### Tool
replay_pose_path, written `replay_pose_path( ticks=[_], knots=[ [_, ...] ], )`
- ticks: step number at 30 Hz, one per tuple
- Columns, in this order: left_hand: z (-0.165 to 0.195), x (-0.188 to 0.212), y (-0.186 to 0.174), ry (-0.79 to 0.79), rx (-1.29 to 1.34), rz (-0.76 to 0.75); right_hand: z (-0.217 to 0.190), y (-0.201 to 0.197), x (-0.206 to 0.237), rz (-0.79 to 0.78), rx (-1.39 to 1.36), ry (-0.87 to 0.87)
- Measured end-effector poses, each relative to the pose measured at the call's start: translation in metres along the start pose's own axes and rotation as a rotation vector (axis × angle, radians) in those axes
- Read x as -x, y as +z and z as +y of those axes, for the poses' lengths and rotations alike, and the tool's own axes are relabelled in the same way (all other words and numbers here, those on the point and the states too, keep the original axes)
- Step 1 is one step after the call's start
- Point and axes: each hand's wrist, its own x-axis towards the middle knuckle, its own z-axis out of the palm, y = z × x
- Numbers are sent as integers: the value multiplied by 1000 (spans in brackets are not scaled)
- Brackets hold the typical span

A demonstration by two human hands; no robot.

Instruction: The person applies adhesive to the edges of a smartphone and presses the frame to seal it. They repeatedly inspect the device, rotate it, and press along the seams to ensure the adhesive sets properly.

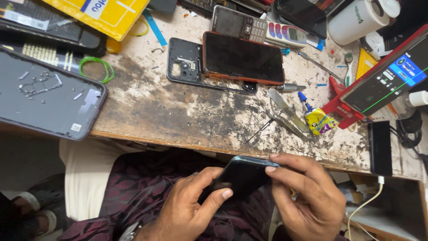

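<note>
While the dark phone [243, 176] was kept low over the lap, just in front of the table edge, it was grasped by both hands. It was gripped by the left hand [189, 207] from below, with the thumb pressed on its glass. Its upper edge was pinched by the right hand [307, 196], with the fingertips [272, 168] laid along the rim. It could not be told whether a small tool was hidden under those fingers.

The step in hand was judged to be the working of the phone's edge, as if the body were being opened or closed at the seam. For the next move, a firm hold below and a careful, even pressure along the rim would be needed, so that the glass is not bent.

Further out, on the worn wooden table [178, 116], a metal tool [287, 111] and a small yellow tube [318, 120] were seen near the hands. Behind them a phone with a red rim [243, 58] was laid partly over a black frame [185, 62]. At the far left a grey back cover [44, 96] was placed, and beside it a green rubber band [96, 69].
</note>
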Motion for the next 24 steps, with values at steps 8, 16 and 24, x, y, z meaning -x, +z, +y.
replay_pose_path(
  ticks=[8, 16, 24],
  knots=[
    [-1, -2, 0, 75, -103, 41, 0, -3, -1, -34, -1, -46],
    [2, -3, -3, 81, -98, 15, -4, 1, 2, -25, -29, -42],
    [-1, -1, -2, 109, -97, 33, -11, 2, 6, -46, -101, -5]
  ],
)
